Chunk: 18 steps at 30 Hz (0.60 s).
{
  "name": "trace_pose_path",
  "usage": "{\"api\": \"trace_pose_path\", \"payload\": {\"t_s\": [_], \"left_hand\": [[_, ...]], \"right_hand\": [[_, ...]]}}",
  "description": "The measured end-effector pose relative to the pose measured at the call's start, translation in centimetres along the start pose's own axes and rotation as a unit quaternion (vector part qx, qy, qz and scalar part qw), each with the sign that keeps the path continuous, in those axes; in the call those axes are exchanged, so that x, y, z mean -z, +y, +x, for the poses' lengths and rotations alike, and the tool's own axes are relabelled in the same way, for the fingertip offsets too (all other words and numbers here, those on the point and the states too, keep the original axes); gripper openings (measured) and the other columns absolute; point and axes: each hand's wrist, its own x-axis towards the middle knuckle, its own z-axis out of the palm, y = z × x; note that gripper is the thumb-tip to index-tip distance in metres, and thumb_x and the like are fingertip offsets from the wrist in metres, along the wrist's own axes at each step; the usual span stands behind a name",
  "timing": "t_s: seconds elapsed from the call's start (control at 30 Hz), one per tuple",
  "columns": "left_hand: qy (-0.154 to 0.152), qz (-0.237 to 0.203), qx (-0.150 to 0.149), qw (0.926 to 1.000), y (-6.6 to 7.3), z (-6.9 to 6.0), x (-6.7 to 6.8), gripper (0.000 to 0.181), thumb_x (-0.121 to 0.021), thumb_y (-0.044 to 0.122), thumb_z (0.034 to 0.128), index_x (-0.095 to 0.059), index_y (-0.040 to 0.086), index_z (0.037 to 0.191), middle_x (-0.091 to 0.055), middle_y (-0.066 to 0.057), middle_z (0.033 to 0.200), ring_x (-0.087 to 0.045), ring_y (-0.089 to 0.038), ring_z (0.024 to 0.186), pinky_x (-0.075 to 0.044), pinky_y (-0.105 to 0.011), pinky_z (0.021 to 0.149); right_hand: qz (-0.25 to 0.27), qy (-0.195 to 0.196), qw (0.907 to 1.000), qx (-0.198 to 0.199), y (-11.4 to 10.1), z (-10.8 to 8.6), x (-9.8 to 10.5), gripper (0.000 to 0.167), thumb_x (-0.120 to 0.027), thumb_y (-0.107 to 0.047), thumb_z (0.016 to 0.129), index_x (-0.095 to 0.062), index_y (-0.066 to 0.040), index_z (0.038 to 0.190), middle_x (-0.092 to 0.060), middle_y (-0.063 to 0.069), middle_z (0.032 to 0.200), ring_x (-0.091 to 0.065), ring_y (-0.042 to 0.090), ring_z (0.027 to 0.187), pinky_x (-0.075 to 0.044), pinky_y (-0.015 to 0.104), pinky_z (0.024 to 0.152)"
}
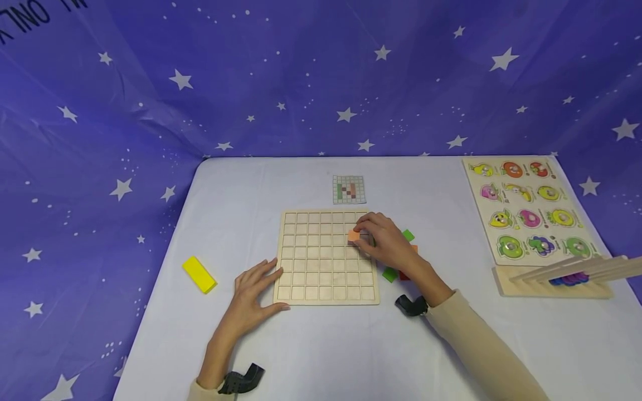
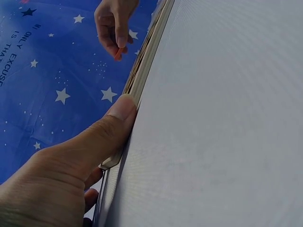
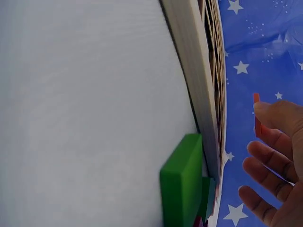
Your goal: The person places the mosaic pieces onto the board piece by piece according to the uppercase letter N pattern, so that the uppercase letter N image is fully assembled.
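My right hand (image 1: 386, 239) pinches a small orange square tile (image 1: 353, 235) between thumb and index finger, over the upper right cells of a wooden grid board (image 1: 326, 257). In the right wrist view the tile (image 3: 257, 116) appears edge-on and its other fingers are spread. At the board's lower left corner, my left hand (image 1: 254, 289) rests with its thumb along the front edge and fingertips touching the left side. Green tiles (image 1: 390, 274), a red one (image 1: 404, 276) and an orange piece (image 1: 414, 248) lie right of the board, partly hidden by my right hand and forearm.
Beyond the board lies a small grid card (image 1: 349, 190) with coloured squares. A yellow block (image 1: 199, 274) sits at the left. On the right are a fruit puzzle board (image 1: 531, 209) and a wooden rack (image 1: 521, 283) with slanted slats.
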Motion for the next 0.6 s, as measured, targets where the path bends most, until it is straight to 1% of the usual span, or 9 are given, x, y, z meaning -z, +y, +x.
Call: {"api": "trace_pose_path", "payload": {"t_s": [0.2, 0.3, 0.47, 0.6], "left_hand": [[0.000, 0.002, 0.000, 1.0000, 0.0, 0.0, 0.1, 0.085, -0.092, 0.035, 0.0590, -0.061, 0.010, 0.134, -0.051, -0.012, 0.146, -0.041, -0.035, 0.136, -0.022, -0.047, 0.102], [0.000, 0.000, 0.002, 1.0000, 0.0, 0.0, 0.1, 0.084, -0.092, 0.034, 0.0591, -0.061, 0.009, 0.133, -0.051, -0.012, 0.146, -0.042, -0.035, 0.135, -0.022, -0.047, 0.102], [0.002, -0.002, 0.002, 1.0000, 0.0, 0.0, 0.0, 0.084, -0.092, 0.034, 0.0588, -0.061, 0.009, 0.133, -0.052, -0.013, 0.145, -0.042, -0.035, 0.135, -0.022, -0.047, 0.102], [0.003, 0.000, 0.000, 1.0000, -0.1, 0.0, 0.0, 0.084, -0.092, 0.034, 0.0586, -0.061, 0.010, 0.133, -0.052, -0.012, 0.145, -0.042, -0.035, 0.135, -0.022, -0.047, 0.102]], "right_hand": [[-0.006, -0.012, 0.9999, 0.001, -0.1, 0.5, -0.6, 0.021, -0.075, -0.019, 0.085, -0.070, -0.008, 0.102, -0.062, 0.004, 0.115, -0.057, 0.024, 0.105, -0.045, 0.044, 0.089], [-0.008, -0.019, 0.9998, -0.004, -0.5, 0.9, -0.9, 0.021, -0.075, -0.022, 0.086, -0.070, -0.010, 0.102, -0.063, 0.004, 0.115, -0.057, 0.023, 0.107, -0.045, 0.043, 0.089], [-0.012, -0.014, 0.9998, 0.000, -0.6, 1.3, -1.6, 0.022, -0.076, -0.026, 0.085, -0.071, -0.012, 0.101, -0.063, 0.003, 0.113, -0.058, 0.022, 0.110, -0.045, 0.044, 0.090], [-0.017, -0.011, 0.9998, 0.009, -0.5, 1.5, -1.9, 0.023, -0.077, -0.026, 0.085, -0.072, -0.011, 0.101, -0.064, 0.004, 0.112, -0.059, 0.022, 0.109, -0.046, 0.044, 0.090]]}}
